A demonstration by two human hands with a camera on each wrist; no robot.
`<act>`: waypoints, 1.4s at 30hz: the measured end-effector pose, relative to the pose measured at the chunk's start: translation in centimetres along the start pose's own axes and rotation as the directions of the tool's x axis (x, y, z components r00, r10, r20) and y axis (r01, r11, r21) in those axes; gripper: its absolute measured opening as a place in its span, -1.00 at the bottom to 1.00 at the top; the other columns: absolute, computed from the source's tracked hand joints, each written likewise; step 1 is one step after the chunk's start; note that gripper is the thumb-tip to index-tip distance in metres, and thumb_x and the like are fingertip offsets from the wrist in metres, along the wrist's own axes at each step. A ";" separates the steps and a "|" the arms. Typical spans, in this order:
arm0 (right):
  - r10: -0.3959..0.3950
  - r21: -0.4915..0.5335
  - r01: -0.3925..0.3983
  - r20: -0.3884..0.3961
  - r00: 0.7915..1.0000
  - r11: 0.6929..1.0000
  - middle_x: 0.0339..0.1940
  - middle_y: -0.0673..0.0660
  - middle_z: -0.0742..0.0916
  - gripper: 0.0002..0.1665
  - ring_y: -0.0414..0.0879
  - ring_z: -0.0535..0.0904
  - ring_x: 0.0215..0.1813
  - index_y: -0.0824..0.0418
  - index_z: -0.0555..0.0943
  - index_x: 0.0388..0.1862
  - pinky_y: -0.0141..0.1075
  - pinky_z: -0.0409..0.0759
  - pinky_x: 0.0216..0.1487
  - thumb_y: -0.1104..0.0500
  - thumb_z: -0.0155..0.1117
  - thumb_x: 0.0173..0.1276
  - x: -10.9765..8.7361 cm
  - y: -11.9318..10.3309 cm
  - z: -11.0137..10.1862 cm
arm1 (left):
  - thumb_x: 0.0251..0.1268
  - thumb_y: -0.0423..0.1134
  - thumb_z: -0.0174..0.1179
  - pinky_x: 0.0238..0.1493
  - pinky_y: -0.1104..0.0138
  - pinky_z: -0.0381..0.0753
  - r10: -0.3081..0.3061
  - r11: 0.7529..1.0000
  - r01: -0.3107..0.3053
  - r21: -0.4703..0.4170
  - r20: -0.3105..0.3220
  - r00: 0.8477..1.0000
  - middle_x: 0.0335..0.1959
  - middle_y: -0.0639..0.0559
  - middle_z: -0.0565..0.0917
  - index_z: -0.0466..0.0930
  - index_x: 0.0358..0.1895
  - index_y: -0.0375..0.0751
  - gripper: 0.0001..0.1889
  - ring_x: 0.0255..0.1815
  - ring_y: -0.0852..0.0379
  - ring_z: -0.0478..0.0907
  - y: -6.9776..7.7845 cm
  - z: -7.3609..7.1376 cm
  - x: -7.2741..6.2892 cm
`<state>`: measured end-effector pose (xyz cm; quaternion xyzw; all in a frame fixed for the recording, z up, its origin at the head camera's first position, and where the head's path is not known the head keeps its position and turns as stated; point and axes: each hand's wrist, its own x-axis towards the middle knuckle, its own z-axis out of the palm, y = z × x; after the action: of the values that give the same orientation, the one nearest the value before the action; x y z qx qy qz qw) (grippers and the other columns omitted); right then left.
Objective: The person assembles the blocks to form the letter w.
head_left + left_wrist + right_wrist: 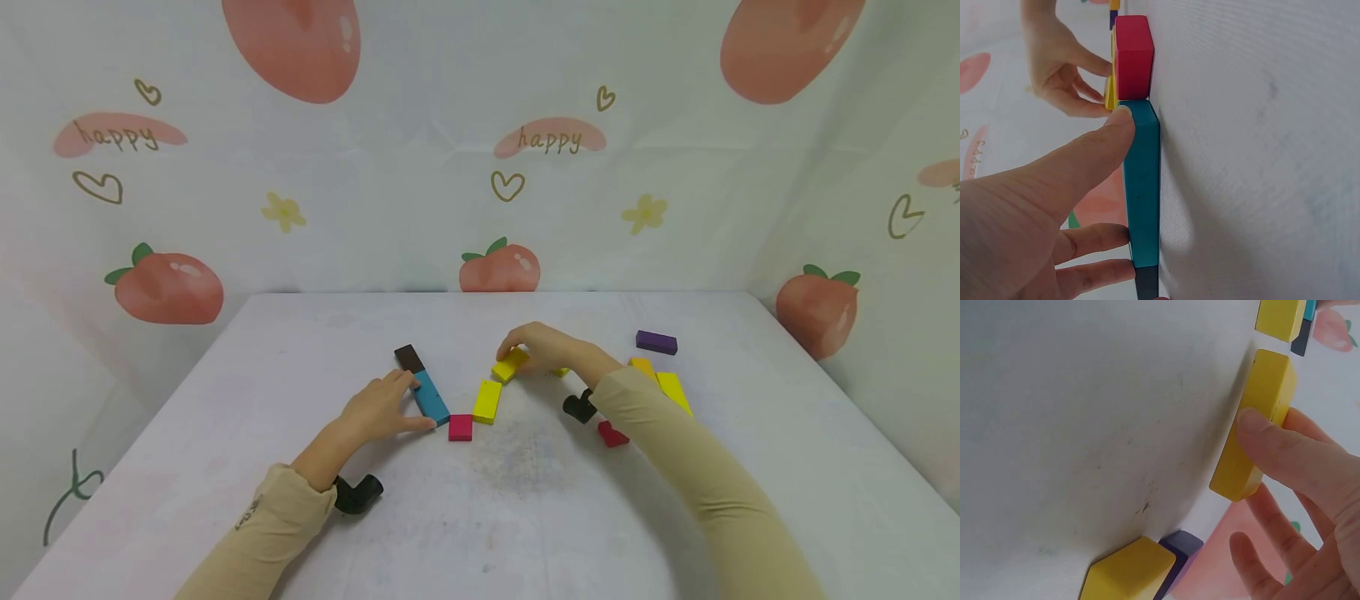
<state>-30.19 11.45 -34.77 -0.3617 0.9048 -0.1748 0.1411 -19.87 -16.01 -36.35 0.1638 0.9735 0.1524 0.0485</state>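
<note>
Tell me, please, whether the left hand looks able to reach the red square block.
Probably yes: the left hand touches the blue block beside the red square block, whose near side looks unobstructed.

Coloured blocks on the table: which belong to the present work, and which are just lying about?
Apparently in the work:
held yellow block (right hand)
blue block (touched by left hand)
dark block
red square
middle yellow block

Apparently lying about, off to the right:
purple block
orange block
rightmost yellow block
red piece
</note>
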 end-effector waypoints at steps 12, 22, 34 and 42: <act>-0.061 -0.047 0.062 0.018 0.998 0.997 0.04 0.10 0.69 -0.69 0.04 0.48 0.18 0.17 0.63 -0.03 -0.05 0.32 0.36 0.33 0.27 0.22 0.4 -0.8 0.0 | 0.01 0.11 0.34 -0.05 0.03 0.58 -0.039 0.999 0.039 0.008 0.025 0.999 0.16 -0.25 0.46 0.42 0.06 -0.28 -0.35 -0.06 -0.16 0.47 0.4 -0.2 -0.1; -0.021 0.042 0.021 -0.009 1.000 0.999 0.15 0.16 0.61 -0.60 0.11 0.46 0.22 0.21 0.55 0.09 -0.03 0.39 0.31 0.34 0.23 0.24 -0.2 -0.7 0.1 | 0.00 0.11 0.34 -0.03 0.01 0.57 -0.034 0.999 0.034 0.008 0.024 0.999 0.17 -0.26 0.46 0.42 0.07 -0.29 -0.34 -0.04 -0.17 0.47 0.2 -0.1 0.0; 0.210 0.173 -0.185 -0.137 0.968 0.967 -0.02 0.28 0.64 -0.61 0.10 0.56 0.02 0.33 0.51 0.03 -0.14 0.54 0.12 0.19 0.26 0.25 -0.9 -0.8 0.6 | 0.01 0.11 0.33 0.01 -0.01 0.56 -0.040 0.999 0.040 0.008 0.023 0.999 0.19 -0.26 0.44 0.42 0.08 -0.29 -0.34 0.00 -0.19 0.47 0.2 -0.2 0.1; 0.283 0.207 -0.250 -0.151 0.947 0.946 -0.07 0.28 0.64 -0.59 0.07 0.56 -0.05 0.32 0.50 0.01 -0.15 0.54 0.08 0.16 0.30 0.23 -0.6 -0.5 1.4 | 0.01 0.12 0.33 0.00 0.00 0.56 -0.050 0.999 0.050 0.008 0.031 0.998 0.18 -0.25 0.45 0.42 0.09 -0.29 -0.33 -0.02 -0.17 0.47 0.2 -0.1 0.1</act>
<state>-28.92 11.19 -35.78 -0.2037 0.9342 -0.2692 0.1150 -19.90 -15.83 -36.17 0.1419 0.9770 0.1448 0.0666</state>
